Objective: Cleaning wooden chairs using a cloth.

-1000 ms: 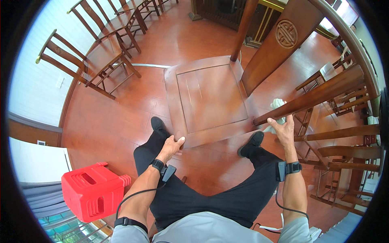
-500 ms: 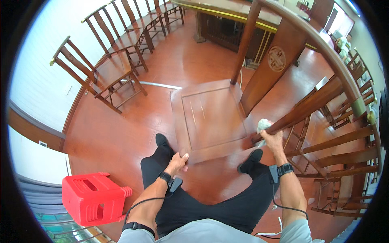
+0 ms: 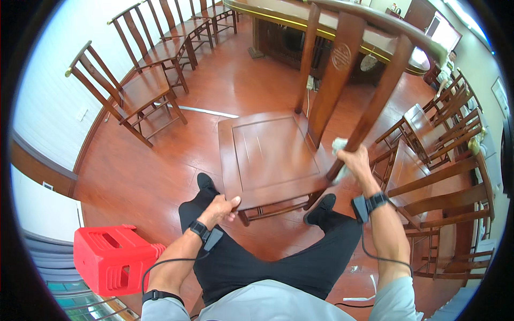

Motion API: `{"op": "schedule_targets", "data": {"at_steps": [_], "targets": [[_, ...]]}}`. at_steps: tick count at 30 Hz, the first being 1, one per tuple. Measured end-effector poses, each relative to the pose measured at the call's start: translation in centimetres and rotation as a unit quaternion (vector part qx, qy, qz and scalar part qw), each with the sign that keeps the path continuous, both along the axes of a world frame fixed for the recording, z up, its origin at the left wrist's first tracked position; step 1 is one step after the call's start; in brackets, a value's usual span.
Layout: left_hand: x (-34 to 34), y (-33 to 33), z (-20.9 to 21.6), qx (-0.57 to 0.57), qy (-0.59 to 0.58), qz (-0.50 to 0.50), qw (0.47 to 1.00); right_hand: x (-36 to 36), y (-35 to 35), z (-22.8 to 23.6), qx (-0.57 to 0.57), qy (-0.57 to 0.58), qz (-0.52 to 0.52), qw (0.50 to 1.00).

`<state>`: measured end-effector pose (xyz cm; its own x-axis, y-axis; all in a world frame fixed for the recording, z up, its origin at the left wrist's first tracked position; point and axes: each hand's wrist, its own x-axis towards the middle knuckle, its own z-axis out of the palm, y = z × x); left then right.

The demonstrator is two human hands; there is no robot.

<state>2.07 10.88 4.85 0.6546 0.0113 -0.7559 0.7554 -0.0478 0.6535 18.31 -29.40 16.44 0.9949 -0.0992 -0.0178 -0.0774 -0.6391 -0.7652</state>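
Note:
A dark wooden chair stands directly in front of me, its tall back rising at the right. My left hand grips the front left corner of the seat. My right hand holds a white cloth pressed against the lower part of the chair's right back post. Both wrists carry black bands with cables. My black-trousered legs and black shoes sit under the seat's front edge.
A red plastic stool stands at my lower left. More wooden chairs line the left wall and crowd the right side. A long dark table runs across the back. The floor is reddish wood.
The view has tilted up and the chair looms closer. My right hand with the cloth has slid down the back post toward the seat. My left hand stays at the seat corner.

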Motion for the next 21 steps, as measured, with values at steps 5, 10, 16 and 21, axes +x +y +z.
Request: {"op": "schedule_targets", "data": {"at_steps": [5,10,16,21], "targets": [[3.2,1.6,2.3,0.037,-0.048,0.037,0.997,6.5,3.2,3.1,-0.063,-0.005,0.012,0.998],[6.0,3.1,1.5,0.123,-0.096,0.05,0.986,12.2,4.6,3.2,-0.031,0.019,0.009,0.999],[8.2,3.0,-0.1,0.023,-0.2,0.138,0.97,16.8,5.9,1.9,0.082,-0.003,0.036,0.996],[10.3,1.9,0.6,0.006,-0.235,0.225,0.946,18.7,6.6,2.9,0.076,-0.004,0.039,0.996]]}}
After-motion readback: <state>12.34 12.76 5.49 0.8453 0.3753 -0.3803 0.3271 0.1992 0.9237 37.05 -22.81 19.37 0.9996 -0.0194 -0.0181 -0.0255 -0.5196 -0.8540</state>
